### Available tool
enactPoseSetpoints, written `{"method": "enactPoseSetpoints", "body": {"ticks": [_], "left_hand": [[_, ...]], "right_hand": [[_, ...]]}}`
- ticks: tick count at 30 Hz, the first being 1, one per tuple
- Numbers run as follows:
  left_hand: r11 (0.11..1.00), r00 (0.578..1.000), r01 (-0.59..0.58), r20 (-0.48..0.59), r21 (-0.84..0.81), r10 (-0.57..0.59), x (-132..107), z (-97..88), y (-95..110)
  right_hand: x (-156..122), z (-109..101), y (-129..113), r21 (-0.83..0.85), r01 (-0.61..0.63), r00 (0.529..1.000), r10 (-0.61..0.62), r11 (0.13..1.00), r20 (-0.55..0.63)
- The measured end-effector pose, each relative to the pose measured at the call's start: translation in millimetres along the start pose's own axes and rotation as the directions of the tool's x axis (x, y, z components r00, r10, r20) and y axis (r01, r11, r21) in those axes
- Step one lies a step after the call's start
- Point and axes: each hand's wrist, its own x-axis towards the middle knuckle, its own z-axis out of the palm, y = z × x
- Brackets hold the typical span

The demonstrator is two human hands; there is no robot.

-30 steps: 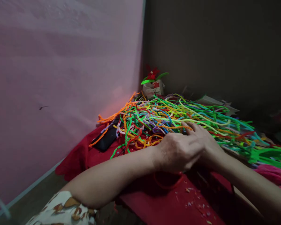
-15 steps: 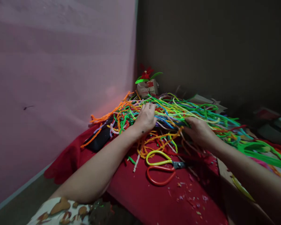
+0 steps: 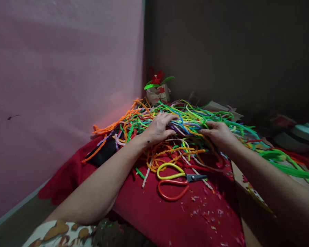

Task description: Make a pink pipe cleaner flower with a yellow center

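Beyond the scissors (image 3: 188,178) lies a heap of colorful fuzzy stems (image 3: 192,118). There, the left hand's (image 3: 159,127) fingers curve around some; the right hand's (image 3: 219,134) grasp others. Scissors rest on the red-covered worktop (image 3: 164,219).

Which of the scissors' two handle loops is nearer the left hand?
The yellow loop: it lies toward the left hand, while the red loop sits below it in the picture, farther from that hand.

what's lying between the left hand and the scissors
In the head view, a loose tangle of orange strands, with a few pale ones, lies on the red cloth between the left hand and the scissors.
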Motion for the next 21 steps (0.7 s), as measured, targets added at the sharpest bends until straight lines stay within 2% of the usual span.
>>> {"method": "enactPoseSetpoints", "body": {"ticks": [3, 7, 12, 15, 19, 21], "left_hand": [[0.993, 0.995, -0.078, 0.075, 0.094, 0.071, -2, 2.8, -4], [0.983, 0.983, -0.113, 0.160, 0.147, 0.089, -2, 2.9, -7], [0.967, 0.957, -0.102, 0.290, 0.235, 0.030, -4, -0.8, -5], [0.963, 0.929, -0.093, 0.370, 0.252, -0.007, -5, -0.6, -4], [0.958, 0.930, -0.051, 0.363, 0.281, -0.056, -3, -1.8, -3], [0.958, 0.924, -0.044, 0.376, 0.282, -0.069, -2, -3.7, -1]], "right_hand": [[0, 1, -1, 0.100, -0.035, 0.998, 0.040, 0.994, -0.050], [2, 2, -5, 0.068, 0.038, 0.983, -0.025, 0.997, -0.180], [1, 0, -12, 0.034, 0.052, 0.966, -0.042, 0.998, -0.256], [-4, 2, -15, -0.068, 0.043, 0.978, -0.056, 0.997, -0.200], [-12, 2, -16, -0.216, 0.143, 0.986, -0.159, 0.966, -0.059], [-19, -2, -19, -0.265, 0.178, 0.981, -0.193, 0.948, -0.031]]}}
